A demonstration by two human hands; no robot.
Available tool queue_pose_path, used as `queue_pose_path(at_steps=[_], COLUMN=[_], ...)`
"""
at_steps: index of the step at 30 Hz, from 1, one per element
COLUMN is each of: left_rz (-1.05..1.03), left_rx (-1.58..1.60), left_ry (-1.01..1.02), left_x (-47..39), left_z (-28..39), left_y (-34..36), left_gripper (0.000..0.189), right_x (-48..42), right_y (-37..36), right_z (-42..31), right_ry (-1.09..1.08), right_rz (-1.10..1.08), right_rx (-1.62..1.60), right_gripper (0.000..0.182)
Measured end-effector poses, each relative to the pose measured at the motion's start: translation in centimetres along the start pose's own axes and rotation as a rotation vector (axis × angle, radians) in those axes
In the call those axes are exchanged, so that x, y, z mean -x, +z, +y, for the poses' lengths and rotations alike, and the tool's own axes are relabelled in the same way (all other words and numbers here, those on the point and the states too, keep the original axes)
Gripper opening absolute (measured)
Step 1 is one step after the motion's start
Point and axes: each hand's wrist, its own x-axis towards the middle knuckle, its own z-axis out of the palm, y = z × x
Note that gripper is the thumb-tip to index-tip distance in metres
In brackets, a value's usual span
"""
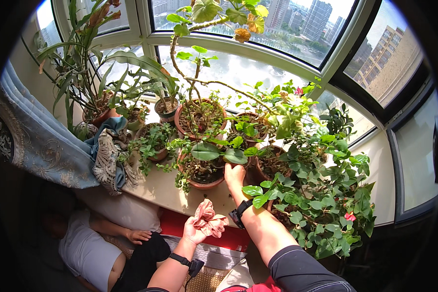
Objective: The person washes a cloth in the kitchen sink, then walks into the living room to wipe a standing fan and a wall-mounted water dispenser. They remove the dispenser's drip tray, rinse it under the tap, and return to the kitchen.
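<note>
A crumpled pink cloth rests in my left hand, palm up, short of the windowsill's front edge. Out over the sill, my right hand reaches to the right side of a terracotta pot. Its fingertips are at a broad green leaf and partly hidden, so I cannot tell whether they grip the leaf or the pot. Another broad leaf spreads just left of it, above the soil. A second terracotta pot stands close on the right.
Trailing foliage crowds the sill's right end. More potted plants line the window, including a geranium-like plant with a long bent stem. A blue curtain hangs at left. Another person reclines below, beside a pillow.
</note>
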Motion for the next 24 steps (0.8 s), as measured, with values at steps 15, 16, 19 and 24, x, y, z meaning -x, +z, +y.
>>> queue_pose_path(at_steps=[15,16,19,24], left_rz=[-0.319,-0.048,-0.11,-0.12], left_rx=[0.208,-0.028,-0.135,0.036], left_ry=[-0.104,0.007,0.007,-0.23], left_x=[2.3,2.3,1.0,-0.4], left_z=[-1.7,-2.0,-4.6,-6.3], left_y=[6.6,5.6,11.7,11.2], left_gripper=[0.068,0.069,0.075,0.075], right_x=[12.9,13.4,13.9,15.0], right_y=[-13.8,-16.1,-23.3,-31.0], right_z=[-7.9,-8.7,-9.3,-6.7], right_ry=[-0.412,-0.429,-0.489,-0.477], right_rz=[-0.602,-0.641,-0.716,-0.835], right_rx=[-0.167,-0.17,-0.155,-0.09], right_gripper=[0.026,0.025,0.021,0.021])
